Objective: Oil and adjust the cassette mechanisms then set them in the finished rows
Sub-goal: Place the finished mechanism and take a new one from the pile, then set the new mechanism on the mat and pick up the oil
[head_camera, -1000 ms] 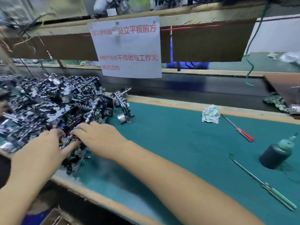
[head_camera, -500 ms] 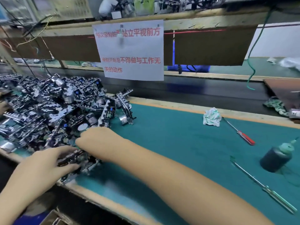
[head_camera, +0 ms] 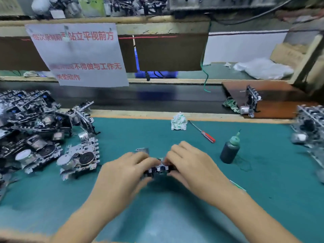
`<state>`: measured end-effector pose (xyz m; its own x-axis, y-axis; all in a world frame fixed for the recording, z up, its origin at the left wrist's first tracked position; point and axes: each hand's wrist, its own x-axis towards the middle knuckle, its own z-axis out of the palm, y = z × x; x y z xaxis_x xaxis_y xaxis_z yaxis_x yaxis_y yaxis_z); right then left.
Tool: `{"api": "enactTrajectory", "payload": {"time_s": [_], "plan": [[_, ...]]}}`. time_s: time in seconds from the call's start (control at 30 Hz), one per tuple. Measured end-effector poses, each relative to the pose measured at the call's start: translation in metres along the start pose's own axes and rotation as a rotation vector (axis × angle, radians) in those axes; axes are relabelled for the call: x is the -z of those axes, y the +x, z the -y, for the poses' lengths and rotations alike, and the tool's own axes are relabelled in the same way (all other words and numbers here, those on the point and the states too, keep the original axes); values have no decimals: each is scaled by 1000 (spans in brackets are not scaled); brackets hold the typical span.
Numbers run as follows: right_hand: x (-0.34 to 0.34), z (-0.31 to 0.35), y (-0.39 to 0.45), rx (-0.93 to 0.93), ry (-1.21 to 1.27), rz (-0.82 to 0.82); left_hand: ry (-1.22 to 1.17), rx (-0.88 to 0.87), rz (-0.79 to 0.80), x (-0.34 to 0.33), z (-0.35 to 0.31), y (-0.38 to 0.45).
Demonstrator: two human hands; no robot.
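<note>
Grip: both hands clamped on one small black-and-silver metal cassette mechanism [head_camera: 158, 168] at frame centre, just above the teal-green mat-covered counter [head_camera: 263, 181]. Left hand [head_camera: 122, 174] curls its fingers over the mechanism's 9 o'clock end; right hand [head_camera: 191, 165] curls over the 3 o'clock end. Most of the mechanism is hidden under the fingers; motion blur prevents reading finer detail.

At 9 to 10 o'clock of the hands: large loose heap of silver-and-black cassette mechanisms [head_camera: 31, 130]. One silver mechanism lying flat with its round black wheel facing up [head_camera: 79, 158] sits at the heap's near edge, closest to the left hand but apart from it.

At 12 o'clock: crumpled white-and-green rag [head_camera: 178, 121] near the counter's far edge. Just beside it at 1 o'clock: thin red-handled screwdriver [head_camera: 202, 132] lying flat. At 3 o'clock of the right hand: dark squat plastic oil bottle with green nozzle [head_camera: 230, 149], upright, apart from the hand.

Far 3 o'clock edge: upright silver cassette mechanisms in a row [head_camera: 310, 127], blurred. At 2 o'clock: brown wooden board [head_camera: 280, 93] carrying one upright mechanism with a small silver motor [head_camera: 250, 102].

At 11 o'clock, hanging from the wooden shelf: white paper notice with red printed characters [head_camera: 78, 53].
</note>
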<state>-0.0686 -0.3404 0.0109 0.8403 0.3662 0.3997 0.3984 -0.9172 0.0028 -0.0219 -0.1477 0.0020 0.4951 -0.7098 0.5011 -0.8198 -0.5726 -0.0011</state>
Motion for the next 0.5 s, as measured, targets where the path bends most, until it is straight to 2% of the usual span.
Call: {"api": "enactTrajectory", "payload": {"time_s": [0.17, 0.23, 0.33, 0.43, 0.5], "plan": [[-13, -29, -66, 18, -202, -225, 45, -355, -283, -52, -28, 26], [-25, -31, -88, 7, -219, -233, 1, -428, -289, -68, -31, 23], [-38, -33, -109, -21, -185, -218, -140, -380, -156, -82, -28, 15], [-41, -33, -118, -78, -53, -274, -361, -157, 79, -85, -20, 9], [-39, -32, -119, -216, 91, -369, -604, 15, 261, -85, -20, 6]]}}
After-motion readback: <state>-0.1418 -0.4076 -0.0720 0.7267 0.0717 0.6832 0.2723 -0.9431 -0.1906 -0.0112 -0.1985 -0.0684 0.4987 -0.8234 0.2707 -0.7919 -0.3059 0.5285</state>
